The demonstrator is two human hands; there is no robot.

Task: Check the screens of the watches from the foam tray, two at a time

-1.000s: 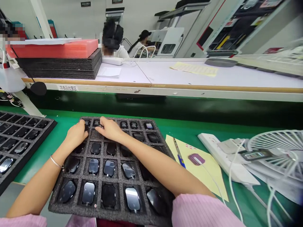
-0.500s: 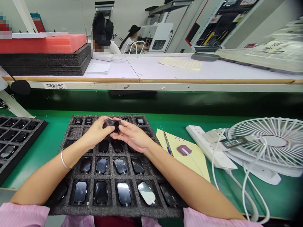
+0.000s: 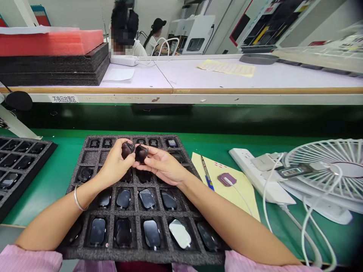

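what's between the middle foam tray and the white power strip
A yellow sheet, with a pen and a purple pad on it, in the head view.

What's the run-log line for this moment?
left hand: holds dark watch body | right hand: holds second dark watch body | location: above divided foam tray

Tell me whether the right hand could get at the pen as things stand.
Probably yes: the pen lies uncovered on the yellow paper, though the right hand holds a dark piece.
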